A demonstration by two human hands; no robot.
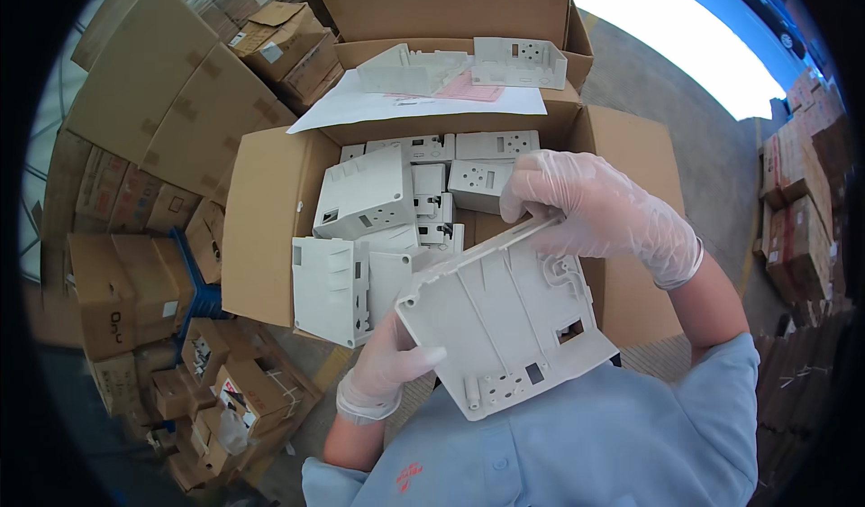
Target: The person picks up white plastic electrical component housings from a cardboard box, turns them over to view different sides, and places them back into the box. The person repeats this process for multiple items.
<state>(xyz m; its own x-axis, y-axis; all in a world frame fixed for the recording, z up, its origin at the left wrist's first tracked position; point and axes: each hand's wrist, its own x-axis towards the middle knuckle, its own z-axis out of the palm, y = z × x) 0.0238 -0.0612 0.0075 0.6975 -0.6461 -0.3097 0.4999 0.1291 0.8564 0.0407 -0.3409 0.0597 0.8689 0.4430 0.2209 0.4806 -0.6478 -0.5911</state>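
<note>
An open brown cardboard box [270,228] lies just beyond both hands. Smaller brown cardboard cartons with white labels [288,43] are stacked farther off, to the left.

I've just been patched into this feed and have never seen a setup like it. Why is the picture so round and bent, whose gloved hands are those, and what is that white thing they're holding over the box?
There is one picture, from a wide fisheye camera worn on a person's head and looking down, which is why straight edges bend near the rim. No machine is involved: the hands are the wearer's own, in thin clear gloves. The left hand and the right hand together hold a white moulded plastic housing, its ribbed inner side facing the camera. Below it stands an open cardboard box filled with similar white plastic parts. Two more white parts and sheets of paper lie on a second box behind. Stacked cartons surround the spot.
</note>
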